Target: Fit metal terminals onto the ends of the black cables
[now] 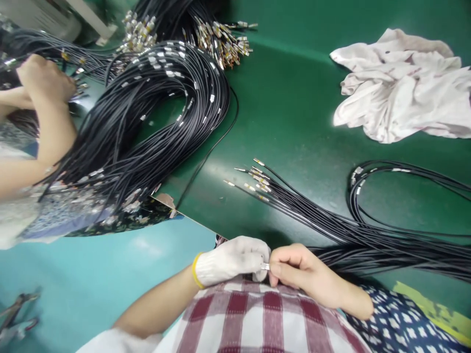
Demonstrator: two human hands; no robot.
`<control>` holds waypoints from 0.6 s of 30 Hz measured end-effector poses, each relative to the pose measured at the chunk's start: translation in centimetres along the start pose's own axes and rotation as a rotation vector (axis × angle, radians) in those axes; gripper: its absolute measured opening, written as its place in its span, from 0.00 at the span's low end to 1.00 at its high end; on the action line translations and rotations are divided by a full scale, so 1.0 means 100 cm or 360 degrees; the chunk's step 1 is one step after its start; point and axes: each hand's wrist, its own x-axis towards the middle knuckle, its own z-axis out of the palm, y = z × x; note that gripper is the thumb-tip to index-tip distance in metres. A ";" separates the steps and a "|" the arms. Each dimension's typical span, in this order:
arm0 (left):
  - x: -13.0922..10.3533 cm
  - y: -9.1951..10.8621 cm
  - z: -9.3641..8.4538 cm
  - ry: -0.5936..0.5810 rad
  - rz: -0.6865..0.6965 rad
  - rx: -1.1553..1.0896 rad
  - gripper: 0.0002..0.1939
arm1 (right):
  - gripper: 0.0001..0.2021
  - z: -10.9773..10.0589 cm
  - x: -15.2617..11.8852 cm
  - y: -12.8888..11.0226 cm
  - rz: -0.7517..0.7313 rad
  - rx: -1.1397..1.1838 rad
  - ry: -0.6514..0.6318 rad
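My left hand (235,260), in a white knit glove with a yellow cuff, is closed in a pinch near the table's front edge. Bare and also pinching, my right hand (309,274) meets it fingertip to fingertip. Between them shows a small silvery connector piece (265,266), gripped from both sides. Just beyond my hands, a bundle of black cables (316,208) with metal and yellow-marked ends lies on the green table (283,113), running off to the right. More black cables (386,257) lie beside my right hand.
A large looped bundle of black cables (206,98) with white tags fills the left side. Another person's hands (47,81) work there. More connector ends (224,44) lie at the back. A crumpled white cloth (401,88) and a cable loop (355,186) are at right.
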 end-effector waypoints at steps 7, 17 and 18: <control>0.002 0.004 -0.007 -0.0139 -0.0089 0.0147 0.19 | 0.23 -0.008 -0.001 -0.001 0.0009 -0.0057 -0.0183; 0.002 0.006 -0.010 -0.0159 -0.0096 0.0227 0.17 | 0.15 -0.007 -0.004 -0.003 -0.0095 -0.0383 -0.0117; 0.002 0.008 -0.010 -0.0162 -0.0116 0.0210 0.17 | 0.15 -0.005 -0.004 -0.003 -0.0096 -0.0374 -0.0100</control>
